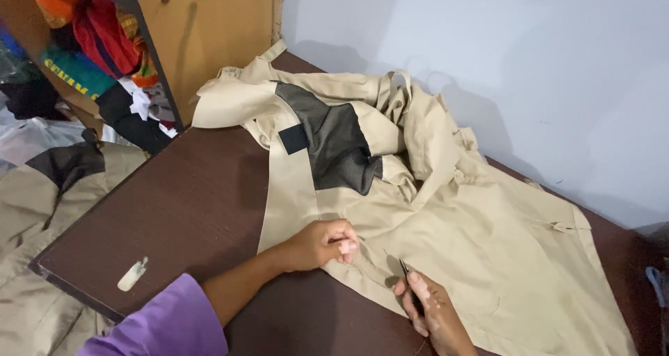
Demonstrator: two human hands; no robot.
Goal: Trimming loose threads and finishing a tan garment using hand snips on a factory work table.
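my left hand (322, 244) has its grip pinched together on the edge of the beige garment (446, 223) spread on the dark table (181, 216). my right hand (432, 311) is clamped on a small dark cutting tool (406, 269), tip at the cloth. if the fabric slackens, i judge the tip could nick it.

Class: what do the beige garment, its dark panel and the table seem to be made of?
Garment: matte woven cloth, likely cotton; it creases softly. Panel: dark mesh-like fabric, faintly textured. Table: dark brown wood or laminate, smooth with slight sheen.
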